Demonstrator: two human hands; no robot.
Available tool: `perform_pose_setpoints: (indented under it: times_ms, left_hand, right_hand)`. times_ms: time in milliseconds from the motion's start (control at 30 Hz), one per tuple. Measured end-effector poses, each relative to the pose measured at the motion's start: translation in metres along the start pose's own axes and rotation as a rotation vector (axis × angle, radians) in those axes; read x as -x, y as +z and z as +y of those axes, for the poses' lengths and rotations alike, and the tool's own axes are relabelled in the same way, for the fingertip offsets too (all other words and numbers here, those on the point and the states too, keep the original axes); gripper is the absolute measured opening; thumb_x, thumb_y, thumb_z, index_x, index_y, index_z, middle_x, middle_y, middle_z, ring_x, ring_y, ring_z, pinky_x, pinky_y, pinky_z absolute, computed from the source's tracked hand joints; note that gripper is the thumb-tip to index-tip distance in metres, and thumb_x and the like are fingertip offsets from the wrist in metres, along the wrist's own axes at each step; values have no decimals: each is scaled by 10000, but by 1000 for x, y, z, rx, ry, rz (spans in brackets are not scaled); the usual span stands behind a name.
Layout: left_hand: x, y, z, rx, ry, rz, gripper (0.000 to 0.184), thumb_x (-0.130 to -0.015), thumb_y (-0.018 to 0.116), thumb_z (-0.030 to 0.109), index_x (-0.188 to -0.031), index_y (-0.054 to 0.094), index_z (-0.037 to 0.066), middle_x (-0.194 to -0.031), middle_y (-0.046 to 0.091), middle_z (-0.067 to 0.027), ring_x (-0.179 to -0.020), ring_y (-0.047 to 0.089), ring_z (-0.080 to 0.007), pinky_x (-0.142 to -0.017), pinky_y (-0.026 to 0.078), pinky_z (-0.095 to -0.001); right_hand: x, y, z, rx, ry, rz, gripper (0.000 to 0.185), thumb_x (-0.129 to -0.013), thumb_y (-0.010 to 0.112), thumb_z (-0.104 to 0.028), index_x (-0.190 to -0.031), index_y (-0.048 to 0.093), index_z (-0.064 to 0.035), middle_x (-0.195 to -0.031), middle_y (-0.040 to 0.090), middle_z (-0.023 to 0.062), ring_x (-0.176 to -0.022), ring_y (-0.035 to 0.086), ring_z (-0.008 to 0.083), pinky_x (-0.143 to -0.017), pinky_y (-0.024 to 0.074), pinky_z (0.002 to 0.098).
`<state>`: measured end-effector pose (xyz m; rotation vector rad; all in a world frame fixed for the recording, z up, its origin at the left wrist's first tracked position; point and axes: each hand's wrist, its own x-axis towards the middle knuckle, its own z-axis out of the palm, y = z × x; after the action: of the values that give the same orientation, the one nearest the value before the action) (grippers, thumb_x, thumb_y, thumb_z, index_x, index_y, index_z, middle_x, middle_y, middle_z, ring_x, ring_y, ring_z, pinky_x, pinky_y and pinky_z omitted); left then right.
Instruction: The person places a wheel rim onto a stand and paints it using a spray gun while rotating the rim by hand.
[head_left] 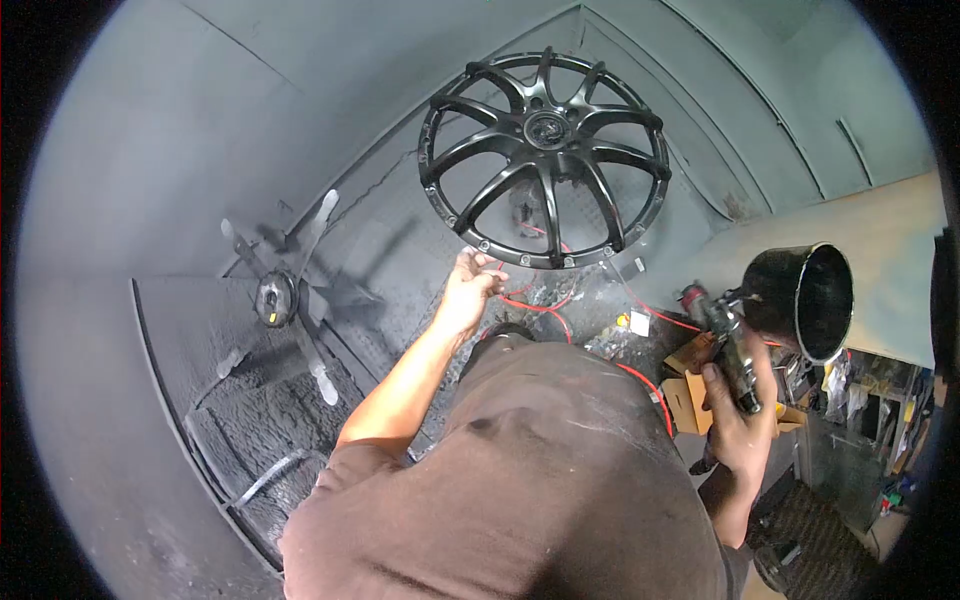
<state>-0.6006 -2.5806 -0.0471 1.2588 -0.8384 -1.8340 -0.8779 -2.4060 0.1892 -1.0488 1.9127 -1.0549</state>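
Note:
A dark alloy wheel [548, 195] with several slim spokes and a round centre hub is raised in front of me, face up and tilted. My left hand [470, 295] is at its lower left edge, fingers apart and slightly bent. The fingertips meet the rim's edge in view; whether they press on it I cannot tell. In my right hand [738, 430] is a spray gun [735, 355], its handle wrapped by the fingers. A black paint cup [780, 290] is attached to the gun, its round end facing right.
A red hose [560, 322] winds over the spattered floor. On the left stands a metal stand with flat arms [277, 298]. An opened cardboard box [688, 402] and a cluttered shelf [870, 400] are at the right. Grey walls [170, 150] enclose the space.

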Motion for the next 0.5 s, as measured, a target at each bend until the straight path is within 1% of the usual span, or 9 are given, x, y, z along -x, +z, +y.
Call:
perform_pose_setpoints:
  times_ms: [67, 133, 200, 267, 333, 367, 433, 467, 500]
  left_hand:
    - [1, 5, -5, -33, 2, -31, 473, -825, 476, -39, -1285, 374, -4, -1227, 493, -99, -954, 607, -172, -792, 499, -321]
    - [7, 15, -10, -65, -56, -161, 508, -793, 487, -25, -1286, 362, -5, -1262, 493, -118, -958, 610, -186, -793, 512, -325]
    - [12, 29, -22, -131, -12, -250, 592, -757, 492, -30, -1328, 335, -11, -1314, 480, -143, -964, 607, -203, -792, 522, -323]
    - [17, 45, -44, -44, -24, -383, 805, -733, 473, -69, -1485, 215, 60, -1342, 482, -148, -1021, 575, -220, -815, 508, -319]
    - [20, 52, -53, -307, 76, -563, 773, -775, 487, -72, -1501, 274, 86, -1337, 511, -134, -1073, 551, -194, -892, 481, -324]
    - [19, 52, -52, -306, 75, -563, 773, -775, 487, -72, -1501, 274, 86, -1337, 511, -134, -1073, 551, -194, -892, 481, -324]
    - [19, 56, -48, -417, -114, -917, 665, -836, 494, -54, -1478, 375, 72, -1318, 544, -114, -1138, 529, -173, -985, 432, -325]
    - [21, 56, -45, -414, -112, -914, 665, -836, 494, -54, -1478, 375, 72, -1318, 544, -114, -1138, 529, -173, -985, 432, -325]
    - [24, 55, -40, -387, -102, -935, 579, -887, 501, 4, -1458, 415, 56, -1323, 554, -112, -1181, 515, -171, -1024, 407, -328]
  right_hand:
    - [-4, 2, 3, -1, -14, 44, 530, -871, 631, 71, -1378, 487, 16, -1155, 633, 108, -1004, 606, 157, -923, 467, 309]
    - [-8, 2, 4, 54, -79, 49, 516, -864, 637, 74, -1359, 501, 26, -1153, 634, 117, -1008, 601, 151, -919, 465, 304]
    - [-9, 3, -1, 80, -110, 50, 506, -859, 642, 75, -1346, 511, 31, -1149, 638, 121, -1015, 598, 148, -921, 461, 300]
    - [-7, 2, -6, -38, -125, -108, 494, -845, 653, 69, -1322, 526, 35, -1119, 653, 115, -991, 600, 143, -904, 466, 293]
    - [-5, 2, -6, -38, -133, -104, 473, -823, 670, 50, -1282, 557, 34, -1062, 680, 121, -950, 636, 175, -871, 481, 301]
    - [-5, -1, -8, 58, -203, -143, 469, -809, 680, 39, -1266, 572, 34, -1040, 687, 127, -931, 655, 196, -853, 489, 306]
    - [0, 0, -10, 44, -167, -212, 469, -780, 706, 7, -1237, 605, 34, -1011, 697, 150, -931, 686, 246, -856, 494, 317]
    - [0, -2, -11, 46, -168, -215, 469, -780, 706, 7, -1237, 605, 34, -1011, 697, 150, -931, 686, 246, -856, 494, 317]
    - [-1, -5, -12, 63, -164, -329, 477, -783, 706, 5, -1249, 605, 25, -1018, 697, 150, -934, 684, 235, -866, 490, 314]
